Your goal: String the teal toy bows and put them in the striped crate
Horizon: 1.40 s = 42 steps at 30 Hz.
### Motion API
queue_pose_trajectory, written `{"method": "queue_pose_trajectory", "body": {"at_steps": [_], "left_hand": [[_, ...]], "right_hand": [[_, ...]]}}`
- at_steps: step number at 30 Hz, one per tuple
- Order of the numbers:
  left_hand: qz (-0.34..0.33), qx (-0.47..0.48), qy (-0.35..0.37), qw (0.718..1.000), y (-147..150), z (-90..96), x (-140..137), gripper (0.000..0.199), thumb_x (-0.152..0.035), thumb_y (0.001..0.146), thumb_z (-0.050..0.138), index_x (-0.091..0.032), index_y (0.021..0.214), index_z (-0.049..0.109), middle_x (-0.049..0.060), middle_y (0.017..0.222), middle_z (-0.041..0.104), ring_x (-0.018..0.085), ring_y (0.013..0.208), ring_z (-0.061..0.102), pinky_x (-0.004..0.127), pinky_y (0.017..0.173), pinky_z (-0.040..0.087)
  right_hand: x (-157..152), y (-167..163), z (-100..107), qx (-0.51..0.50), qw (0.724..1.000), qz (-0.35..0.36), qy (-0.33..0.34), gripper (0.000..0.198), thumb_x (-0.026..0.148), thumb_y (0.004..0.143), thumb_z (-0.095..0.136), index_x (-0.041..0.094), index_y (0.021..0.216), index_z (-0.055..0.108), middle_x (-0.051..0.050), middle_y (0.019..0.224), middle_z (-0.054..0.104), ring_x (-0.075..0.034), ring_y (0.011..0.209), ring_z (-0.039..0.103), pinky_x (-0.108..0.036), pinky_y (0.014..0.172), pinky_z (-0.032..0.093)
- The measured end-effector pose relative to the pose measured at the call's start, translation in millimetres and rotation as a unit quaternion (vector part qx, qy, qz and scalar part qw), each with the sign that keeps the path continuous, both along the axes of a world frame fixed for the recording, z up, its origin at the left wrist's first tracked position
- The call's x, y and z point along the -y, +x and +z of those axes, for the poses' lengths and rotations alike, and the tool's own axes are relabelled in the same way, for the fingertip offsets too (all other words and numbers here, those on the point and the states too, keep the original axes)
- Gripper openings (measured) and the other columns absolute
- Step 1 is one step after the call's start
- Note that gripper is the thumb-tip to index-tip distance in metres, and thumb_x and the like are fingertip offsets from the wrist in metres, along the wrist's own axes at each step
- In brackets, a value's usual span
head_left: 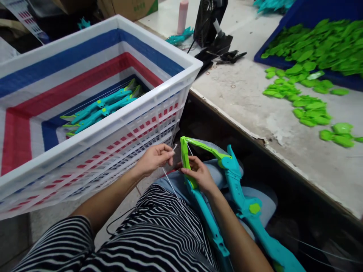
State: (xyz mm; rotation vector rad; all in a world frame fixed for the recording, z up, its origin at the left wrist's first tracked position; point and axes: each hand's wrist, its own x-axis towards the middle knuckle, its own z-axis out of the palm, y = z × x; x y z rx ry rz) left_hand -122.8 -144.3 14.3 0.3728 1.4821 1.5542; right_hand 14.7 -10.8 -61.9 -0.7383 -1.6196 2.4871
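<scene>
My left hand is closed in a pinch on the end of a white string, which runs down across the striped shirt. My right hand grips the green end of a teal-and-green plastic toy bow lying across my lap. Its bright green tip piece points up between both hands. Another teal limb with a green hexagon stretches toward the lower right. Part of the right fingers is hidden behind the green piece.
A white plastic basket with a striped liner stands at left, holding several teal toy bows. On the worktable at right are a blue bin of green plastic pieces, loose green pieces, a pink bottle and a black device.
</scene>
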Motion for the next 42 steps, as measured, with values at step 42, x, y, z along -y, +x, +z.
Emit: {"method": "queue_pose_trajectory", "body": {"at_steps": [42], "left_hand": [[-0.073,-0.243,-0.012,0.967,-28.9,14.7,-25.2,0.018,-0.028,0.075,0.064,-0.012,0.078,0.072,-0.001,0.057,0.059,0.008,0.052,0.048,0.020,0.051,0.038]], "right_hand": [[0.1,-1.2,-8.8,0.006,1.000,-0.023,-0.013,0.047,0.032,0.054,0.084,0.024,0.091,0.056,-0.001,0.089,0.072,-0.018,0.085,0.068,-0.035,0.082,0.052]]}}
